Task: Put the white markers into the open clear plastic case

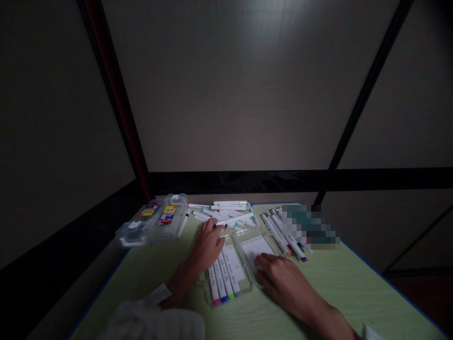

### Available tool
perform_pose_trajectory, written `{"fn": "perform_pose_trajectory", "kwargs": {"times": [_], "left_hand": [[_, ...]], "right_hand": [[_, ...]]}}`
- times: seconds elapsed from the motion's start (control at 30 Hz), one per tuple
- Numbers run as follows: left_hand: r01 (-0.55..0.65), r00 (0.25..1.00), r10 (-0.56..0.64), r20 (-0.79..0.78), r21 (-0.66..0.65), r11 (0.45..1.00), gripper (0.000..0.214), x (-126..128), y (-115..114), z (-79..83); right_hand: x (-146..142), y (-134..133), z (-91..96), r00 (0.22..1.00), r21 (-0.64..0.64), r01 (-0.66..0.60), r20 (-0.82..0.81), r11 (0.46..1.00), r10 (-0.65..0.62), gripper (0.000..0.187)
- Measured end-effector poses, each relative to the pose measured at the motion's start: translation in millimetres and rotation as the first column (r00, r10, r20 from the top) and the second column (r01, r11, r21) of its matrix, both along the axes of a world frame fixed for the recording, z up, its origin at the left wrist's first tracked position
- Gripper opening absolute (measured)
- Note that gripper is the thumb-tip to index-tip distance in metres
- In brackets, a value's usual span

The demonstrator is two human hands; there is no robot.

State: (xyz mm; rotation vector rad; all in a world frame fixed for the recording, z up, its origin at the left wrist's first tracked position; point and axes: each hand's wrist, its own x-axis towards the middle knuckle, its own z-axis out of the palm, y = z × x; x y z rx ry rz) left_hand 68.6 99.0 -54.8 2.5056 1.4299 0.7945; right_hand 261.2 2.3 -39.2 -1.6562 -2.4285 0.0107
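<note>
My left hand (207, 243) is at the near edge of a loose marker pile, its fingers curled at the end of a white marker (237, 218); the exact grip is partly hidden. Below it lies an opened clear plastic case (247, 285). Several white markers (222, 274) with pink, blue, green and grey ends lie side by side in the case's left half. My right hand (283, 278) is over the right half, fingers bent round its near right edge, steadying it. A white sheet (255, 250) shows inside that half.
More loose markers (230, 206) are piled at the back. Another group of markers (279, 231) lies at the right beside a blurred-out dark item (307, 224). A clear case with labels (166, 222) stands at the back left. The green table (336, 278) has blue edges; a wall rises behind.
</note>
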Motion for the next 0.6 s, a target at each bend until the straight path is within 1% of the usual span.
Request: {"fn": "perform_pose_trajectory", "kwargs": {"times": [0.1,0.2,0.27,0.37,0.47,0.6], "left_hand": [[0.009,0.999,-0.010,-0.040,-0.045,0.999,0.033,-5,6,-4.2],[0.005,0.998,-0.010,-0.059,-0.085,0.996,0.035,-8,12,-10.8],[0.012,0.998,-0.017,-0.064,-0.078,0.997,0.034,-9,14,-13.2],[0.025,0.998,-0.027,-0.056,-0.045,0.999,0.032,-9,14,-12.5],[0.021,1.000,-0.021,-0.009,-0.020,1.000,0.028,-8,12,-9.1],[0.005,0.994,-0.004,0.106,-0.010,1.000,0.018,-6,12,-5.3]], "right_hand": [[0,0,-0.8,1.000,0.003,-0.011,-0.004,1.000,0.011,0.017],[-1,-1,2.5,1.000,-0.027,-0.002,0.007,1.000,0.002,0.017],[-1,-2,5.2,1.000,-0.049,0.008,0.019,0.999,-0.007,0.016],[-1,-2,6.3,1.000,-0.051,0.004,0.019,0.999,-0.003,0.016],[0,-2,3.3,1.000,-0.036,-0.003,0.009,0.999,0.003,0.016],[1,-3,-0.1,1.000,-0.028,-0.010,-0.007,1.000,0.010,0.017]]}}
